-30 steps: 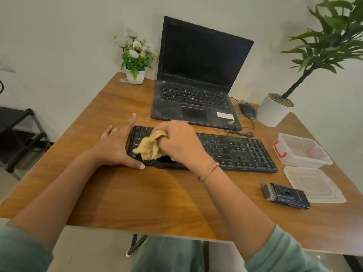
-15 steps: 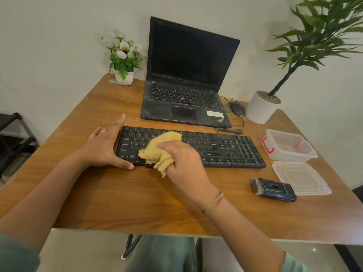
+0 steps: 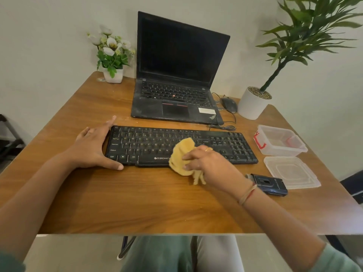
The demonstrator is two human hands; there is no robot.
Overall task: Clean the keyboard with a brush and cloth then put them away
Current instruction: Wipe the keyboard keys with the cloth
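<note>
Black keyboard lay across the middle of the wooden desk, long side toward the person. Left hand rested flat at the keyboard's left end, fingers spread apart, thumb along the near edge, holding nothing. Right hand sat over the near edge of the keyboard, right of centre, fingers bunched tight around a crumpled yellow cloth. The cloth pressed on the keys near the space bar and spilled over the near edge onto the desk (a loose tail hung out under the palm).

Brush, a dark block with short bristles at its left end, lay flat on the desk near the right, just right of the right wrist, apart from the keyboard. Its far-right corner seemed to touch or overlap the clear lid. Open clear container with red clips stood just beyond the lid, right of the keyboard.

Far side: open laptop, screen dark. Mouse to its right, white pot with a tall green plant beyond that. Small pot of white flowers at the far left corner.
</note>
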